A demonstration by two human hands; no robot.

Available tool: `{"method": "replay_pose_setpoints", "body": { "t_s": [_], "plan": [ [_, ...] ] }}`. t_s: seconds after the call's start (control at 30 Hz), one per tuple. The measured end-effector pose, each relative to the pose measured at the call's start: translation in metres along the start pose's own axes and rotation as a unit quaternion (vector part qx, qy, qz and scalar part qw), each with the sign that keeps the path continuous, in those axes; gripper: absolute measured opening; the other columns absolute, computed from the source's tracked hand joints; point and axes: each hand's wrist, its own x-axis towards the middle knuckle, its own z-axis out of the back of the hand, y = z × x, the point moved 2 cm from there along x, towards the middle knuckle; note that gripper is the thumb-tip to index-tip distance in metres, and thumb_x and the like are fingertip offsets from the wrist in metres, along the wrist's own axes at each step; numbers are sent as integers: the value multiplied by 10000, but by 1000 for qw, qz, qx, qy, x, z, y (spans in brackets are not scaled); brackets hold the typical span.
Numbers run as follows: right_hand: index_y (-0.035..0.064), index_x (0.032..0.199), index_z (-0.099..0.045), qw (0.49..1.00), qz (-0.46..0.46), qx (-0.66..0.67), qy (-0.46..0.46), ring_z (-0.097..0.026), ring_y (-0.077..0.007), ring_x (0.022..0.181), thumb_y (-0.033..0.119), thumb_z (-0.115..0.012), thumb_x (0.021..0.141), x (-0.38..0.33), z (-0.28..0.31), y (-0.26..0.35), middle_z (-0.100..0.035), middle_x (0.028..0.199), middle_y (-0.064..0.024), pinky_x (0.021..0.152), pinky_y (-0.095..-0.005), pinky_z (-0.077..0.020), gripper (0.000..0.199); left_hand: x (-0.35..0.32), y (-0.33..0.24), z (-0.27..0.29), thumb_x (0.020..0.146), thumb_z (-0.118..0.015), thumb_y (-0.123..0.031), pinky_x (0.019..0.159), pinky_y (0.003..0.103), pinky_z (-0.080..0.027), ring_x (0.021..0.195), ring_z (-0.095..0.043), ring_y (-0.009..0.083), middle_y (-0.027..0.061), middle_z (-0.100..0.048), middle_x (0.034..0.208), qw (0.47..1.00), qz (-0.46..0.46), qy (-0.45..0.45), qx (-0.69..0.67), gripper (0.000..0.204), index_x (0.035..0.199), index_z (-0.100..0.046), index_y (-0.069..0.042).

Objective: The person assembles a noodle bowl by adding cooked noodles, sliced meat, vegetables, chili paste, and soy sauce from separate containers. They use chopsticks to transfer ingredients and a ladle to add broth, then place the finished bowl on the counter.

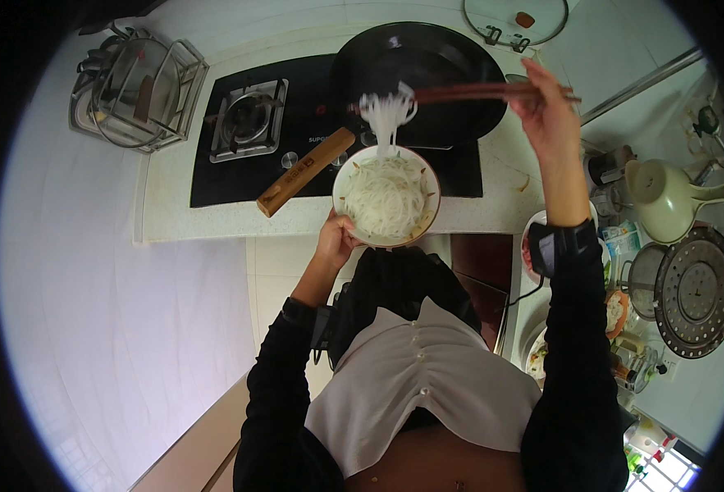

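Note:
My left hand (338, 237) grips the left side of a round white bowl (437, 202) with a brown rim. Pale, thin noodles (386, 197) fill it, with a few bean sprouts showing at the edge. My right hand (547, 107) is closed on a pair of brown chopsticks (468, 93), held level and pointing left. From their tips hangs a clump of white noodles (389, 117), its lower strands reaching down to the bowl. Behind the bowl sits a large black wok (427, 53) on the stove, its wooden handle (306, 172) reaching toward the front left.
The black gas stove (206, 184) has a bare left burner (247, 119). A metal rack (185, 90) with pan lids hangs at the far left. A glass lid (542, 16) is behind the wok. On the right are a pale green pot (655, 197), a perforated steamer plate (698, 320) and several dishes.

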Motion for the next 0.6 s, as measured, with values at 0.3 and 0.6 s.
{"method": "replay_pose_setpoints", "body": {
  "t_s": [0.3, 0.6],
  "plan": [
    [13, 1087, -528, 960, 7, -277, 41, -605, -138, 604, 210, -537, 842, -59, -5, -18, -628, 776, -95, 488, -201, -497, 315, -10, -3, -7, 610, -417, -15, 633, 331, -505, 849, -572, 237, 117, -509, 1063, 1000, -3, -30, 10, 617, 1219, -338, -74],
    [-32, 936, -579, 926, 60, -338, -158, -564, -134, 464, 277, -601, 780, 80, 79, 12, -612, 716, -111, 386, -215, -452, 346, -12, 1, -2, 599, -411, -8, 601, 297, -483, 864, -556, 233, 107, -492, 1100, 999, -12, -33, 20, 630, 1221, -340, -81]
  ]
}}
